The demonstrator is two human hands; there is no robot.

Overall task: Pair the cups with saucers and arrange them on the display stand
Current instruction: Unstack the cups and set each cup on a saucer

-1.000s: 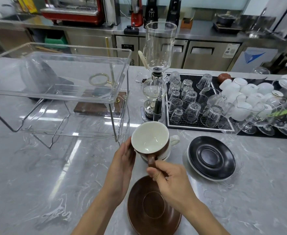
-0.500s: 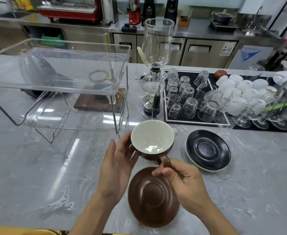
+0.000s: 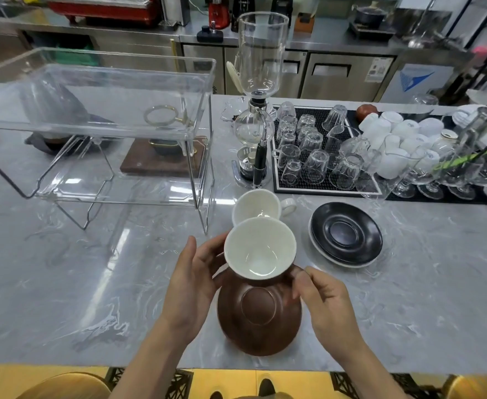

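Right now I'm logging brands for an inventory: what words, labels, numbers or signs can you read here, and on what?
None can be read.
White sticker on the steel cabinet door: print too small and blurred.
Blue triangle sign on the white panel: a shape only, no legible words.

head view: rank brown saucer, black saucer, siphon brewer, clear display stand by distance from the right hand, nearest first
1. brown saucer: right beside the right hand, to its left, under the held cup.
2. black saucer: on the counter just beyond the hand, slightly right.
3. siphon brewer: farther back, left of the glass mat.
4. clear display stand: far left, across the counter.
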